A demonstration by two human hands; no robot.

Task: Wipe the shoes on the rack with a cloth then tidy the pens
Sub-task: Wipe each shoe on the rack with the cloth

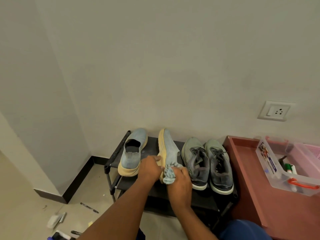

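The right hand (180, 184) is bunched around a pale blue cloth (169, 175), fingers curled over it and pressing it against the heel end of a light blue slip-on shoe (167, 149). That shoe is tipped on its side near the middle of the black shoe rack (204, 200), its yellowed sole turned toward the left. The left hand (150, 168) steadies it, thumb and fingers clamped on the sole edge at the heel.

The wiping step looks to be in hand, on the second shoe from the rack's left edge. The next move probably calls for drawing the cloth along the knit upper toward the toe while the left hand keeps the shoe from rolling, then setting it flat again.

Its mate (132, 153) stands upright at the rack's left edge, just beside the tilted shoe. A pair of grey lace-up trainers (207, 163) sits at the right edge, close to the cloth hand, so a wide stroke could nudge them.

The pens seem untouched: a black pen (89, 207) lies on the floor in front of the rack's left corner, with more small items (56, 219) scattered near it. A clear plastic box (284, 168) holding markers rests on a reddish-brown tray table (251, 179) right of the rack, beside a pink basket (308, 151)
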